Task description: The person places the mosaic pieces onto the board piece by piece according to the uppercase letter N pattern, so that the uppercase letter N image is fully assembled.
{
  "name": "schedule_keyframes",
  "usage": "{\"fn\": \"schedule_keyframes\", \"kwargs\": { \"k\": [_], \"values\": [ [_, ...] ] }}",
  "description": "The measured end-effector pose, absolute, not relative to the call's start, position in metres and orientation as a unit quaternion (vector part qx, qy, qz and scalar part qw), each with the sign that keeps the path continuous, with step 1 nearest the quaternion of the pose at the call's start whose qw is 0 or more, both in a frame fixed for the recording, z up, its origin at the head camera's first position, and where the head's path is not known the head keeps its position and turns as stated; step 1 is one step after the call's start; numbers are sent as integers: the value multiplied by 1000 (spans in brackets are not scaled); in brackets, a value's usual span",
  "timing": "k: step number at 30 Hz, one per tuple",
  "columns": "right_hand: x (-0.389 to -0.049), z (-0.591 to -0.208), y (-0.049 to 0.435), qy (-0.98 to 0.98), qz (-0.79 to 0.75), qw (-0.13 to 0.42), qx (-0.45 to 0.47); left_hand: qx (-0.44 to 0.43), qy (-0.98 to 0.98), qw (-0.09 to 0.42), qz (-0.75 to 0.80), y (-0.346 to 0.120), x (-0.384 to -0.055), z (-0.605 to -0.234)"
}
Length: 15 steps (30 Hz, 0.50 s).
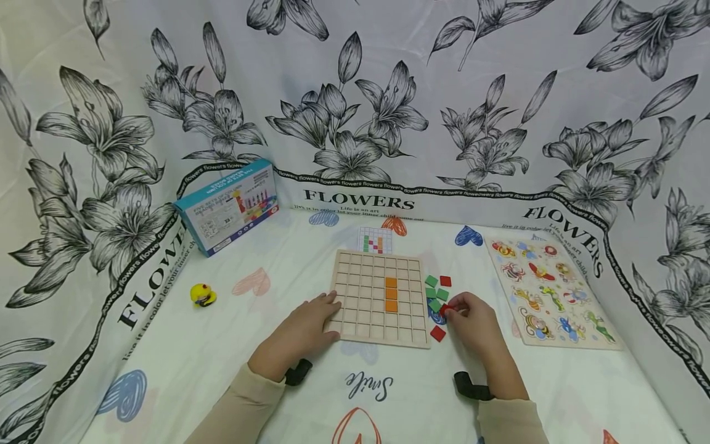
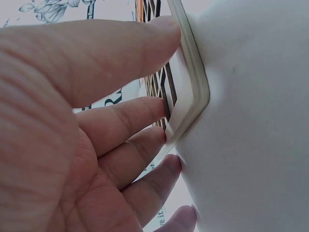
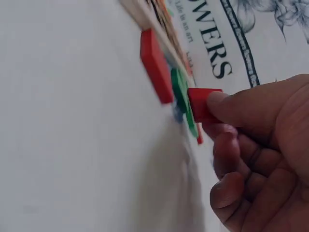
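A wooden grid board (image 1: 366, 314) lies on the cloth, with a column of three orange tiles (image 1: 391, 295) set in its cells. My left hand (image 1: 302, 327) rests at the board's left edge, fingers extended; the thumb lies over the rim in the left wrist view. My right hand (image 1: 474, 324) pinches a red square tile (image 3: 200, 104) between thumb and forefinger, just right of the board. Several green tiles (image 1: 435, 294) lie close by the fingertips. Two other red tiles lie loose: one red tile (image 1: 438, 333) nearer me, another red tile (image 1: 445, 281) farther back.
A small pattern card (image 1: 375, 240) with coloured squares lies behind the board. At right is a wooden insect picture board (image 1: 549, 296). A blue and white box (image 1: 230, 206) stands back left, a yellow toy duck (image 1: 203, 295) in front of it.
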State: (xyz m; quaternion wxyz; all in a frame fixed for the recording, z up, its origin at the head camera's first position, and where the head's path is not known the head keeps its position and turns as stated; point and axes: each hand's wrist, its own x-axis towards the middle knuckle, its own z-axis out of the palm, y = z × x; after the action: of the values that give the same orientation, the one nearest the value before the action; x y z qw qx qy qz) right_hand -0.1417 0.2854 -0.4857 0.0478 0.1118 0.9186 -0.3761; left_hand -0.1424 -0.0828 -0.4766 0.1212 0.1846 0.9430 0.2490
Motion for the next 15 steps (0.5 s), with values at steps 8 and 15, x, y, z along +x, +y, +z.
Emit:
{"fn": "schedule_keyframes", "kwargs": {
  "k": [8,15],
  "values": [
    [-144,-472,238,899,-430,44,68,184,943,120,251,-84,-143,-477],
    [-151,-482,202,909,-410,66,19,181,943,121,253,-83,-144,-477]
  ]
}}
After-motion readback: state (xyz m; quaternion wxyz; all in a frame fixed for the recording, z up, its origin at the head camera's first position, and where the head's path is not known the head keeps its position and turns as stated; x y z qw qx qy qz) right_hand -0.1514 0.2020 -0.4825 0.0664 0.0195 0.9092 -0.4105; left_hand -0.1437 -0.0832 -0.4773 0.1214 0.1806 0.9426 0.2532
